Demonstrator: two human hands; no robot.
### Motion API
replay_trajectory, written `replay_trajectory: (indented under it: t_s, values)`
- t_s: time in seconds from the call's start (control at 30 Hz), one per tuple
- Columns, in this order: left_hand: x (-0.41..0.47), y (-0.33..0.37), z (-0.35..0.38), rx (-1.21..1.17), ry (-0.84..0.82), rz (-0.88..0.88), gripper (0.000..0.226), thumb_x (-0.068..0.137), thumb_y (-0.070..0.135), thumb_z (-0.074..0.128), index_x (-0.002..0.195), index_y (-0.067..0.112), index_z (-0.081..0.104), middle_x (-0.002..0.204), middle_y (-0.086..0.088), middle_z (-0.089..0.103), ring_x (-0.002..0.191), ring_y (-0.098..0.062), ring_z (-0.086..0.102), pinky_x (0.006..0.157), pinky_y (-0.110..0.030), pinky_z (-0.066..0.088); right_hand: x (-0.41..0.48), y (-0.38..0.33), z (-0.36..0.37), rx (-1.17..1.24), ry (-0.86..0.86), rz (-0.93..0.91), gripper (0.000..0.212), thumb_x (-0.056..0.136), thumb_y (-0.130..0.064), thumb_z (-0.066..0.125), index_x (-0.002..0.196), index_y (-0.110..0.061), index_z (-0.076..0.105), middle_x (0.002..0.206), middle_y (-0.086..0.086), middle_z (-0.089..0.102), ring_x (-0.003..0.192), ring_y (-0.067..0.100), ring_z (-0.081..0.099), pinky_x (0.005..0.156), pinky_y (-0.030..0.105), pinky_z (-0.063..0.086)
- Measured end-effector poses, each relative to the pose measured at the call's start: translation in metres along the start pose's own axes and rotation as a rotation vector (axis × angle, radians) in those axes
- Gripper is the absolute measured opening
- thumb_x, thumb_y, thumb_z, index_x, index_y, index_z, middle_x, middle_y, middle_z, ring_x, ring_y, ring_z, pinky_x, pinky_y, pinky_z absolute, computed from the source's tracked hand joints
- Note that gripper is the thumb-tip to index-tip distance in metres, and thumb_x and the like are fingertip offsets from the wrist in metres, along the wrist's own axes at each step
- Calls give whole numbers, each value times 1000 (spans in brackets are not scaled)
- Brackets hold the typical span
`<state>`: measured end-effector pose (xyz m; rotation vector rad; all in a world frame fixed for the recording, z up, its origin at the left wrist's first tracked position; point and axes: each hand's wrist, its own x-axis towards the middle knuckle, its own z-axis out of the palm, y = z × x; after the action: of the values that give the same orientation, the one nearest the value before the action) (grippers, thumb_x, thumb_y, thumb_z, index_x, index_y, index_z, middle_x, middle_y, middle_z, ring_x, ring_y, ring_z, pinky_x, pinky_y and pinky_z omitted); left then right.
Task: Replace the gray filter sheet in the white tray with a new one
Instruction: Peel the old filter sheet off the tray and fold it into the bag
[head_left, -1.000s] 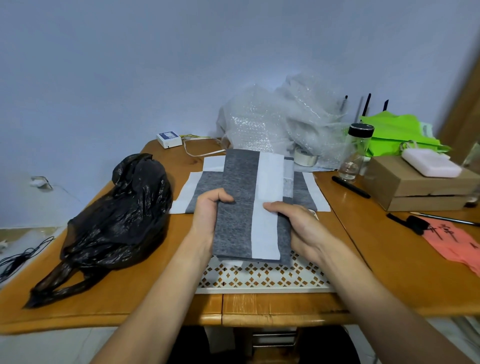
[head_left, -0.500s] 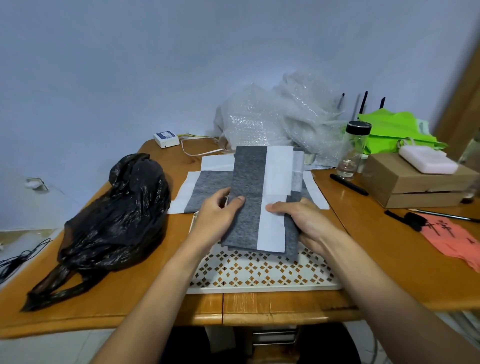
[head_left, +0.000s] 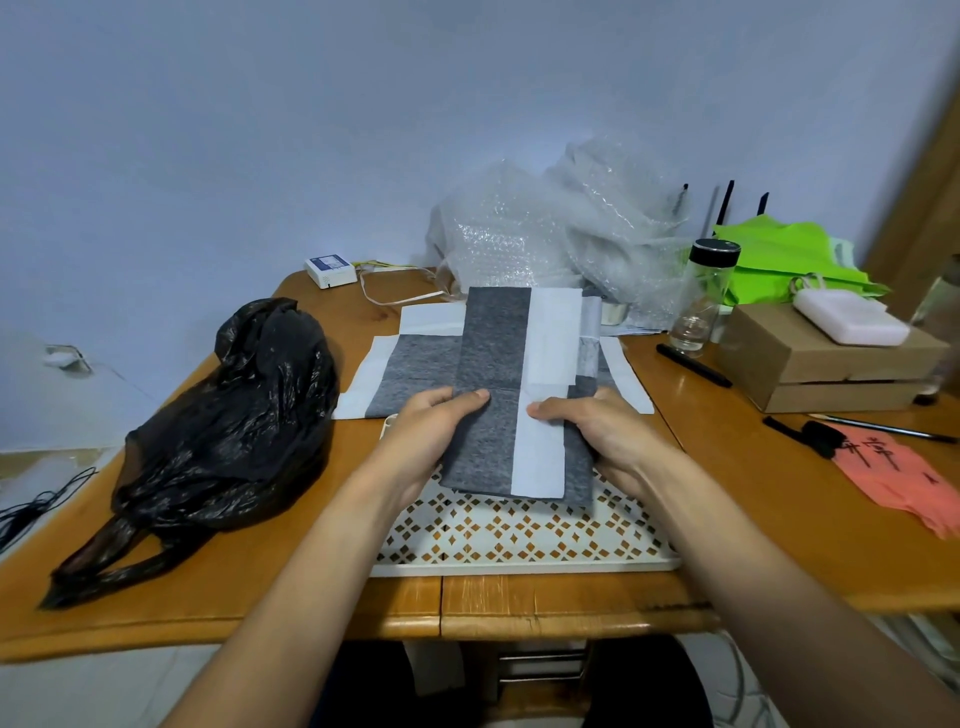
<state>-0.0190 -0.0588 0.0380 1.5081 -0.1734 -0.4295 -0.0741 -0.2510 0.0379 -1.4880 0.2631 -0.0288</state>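
- A person is sitting at a wooden tabletop (head_left: 727, 483) and looking down at their own two bare arms, which are reaching forward.
- Both hands are gripping a folded filter sheet (head_left: 493, 358), gray felt with a white strip running down it. The left hand (head_left: 426, 436) is pinching its left edge and the right hand (head_left: 597, 434) its right edge, each with the thumb lying on top and the fingers curling underneath.
- The sheet is hanging in the air, tilted up and away from the person, with its lower edge hovering just above the white tray (head_left: 519, 567).
- The tray is lying flat near the front edge of the tabletop. Its lattice base is showing bare in the near half; the far half is hiding behind the held sheet.
- A second gray and white sheet (head_left: 405, 364) is lying spread out just behind the tray. It is hard to tell from this angle which of the two is the fresh one.
- A crumpled black plastic bag (head_left: 234, 415) is lying to the left. Bubble wrap (head_left: 545, 234), a glass bottle (head_left: 701, 296), a black pen (head_left: 693, 365) and a cardboard box (head_left: 821, 358) are sitting to the right and behind.
- Judging what could go wrong:
- The sheet is folded, so laying it down as it is would likely be leaving part of the lattice uncovered.
- Opening it with only two light pinches could be letting a limp flap drop, crease, or catch on the tray rim.
- With two similar sheets so close together, the wrong one could be going into the tray.
- Pressing down hard could be nudging the tray toward the nearby tabletop edge.
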Motion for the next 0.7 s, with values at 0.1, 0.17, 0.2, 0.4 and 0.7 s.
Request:
replay_trajectory:
  t_s: [0.1,0.17,0.2,0.4,0.7]
  values:
    - [2,-1,1,-54,19,-9,11,89,17,74,96,10,74,97,-9,80,98,-30,74,94,-40,56,-3,-1,-1,-12,4,-11,43,79,-18,81,120,-11,67,106,5,79,99,24,75,96,45,56]
    - [1,1,0,-78,28,-22,15,87,12,75,102,12,71,98,-8,79,96,-26,74,86,-36,56,-6,-3,-2,16,32,-27,34,86,-21,75,118,-12,68,104,4,80,99,23,75,95,42,56]
    - [1,1,-3,-95,42,-35,27,84,11,76,110,12,68,103,-9,78,99,-25,73,86,-35,56,-7,-4,-3,30,44,-31,31,89,-23,72,117,-12,68,102,4,80,99,23,75,95,40,57]
    - [4,3,-15,-21,18,-29,2,80,16,76,80,14,76,90,-7,76,98,-25,67,87,-35,50,-9,-11,-10,18,77,-41,25,97,-28,61,111,-8,69,83,-2,78,65,4,71,51,17,50]
    - [-2,21,-30,328,-95,-20,13,93,7,64,84,7,73,47,-5,48,34,-14,35,40,-23,30,-15,-21,-20,-302,62,-180,16,92,-22,71,103,-12,78,93,1,79,67,1,72,61,11,49]
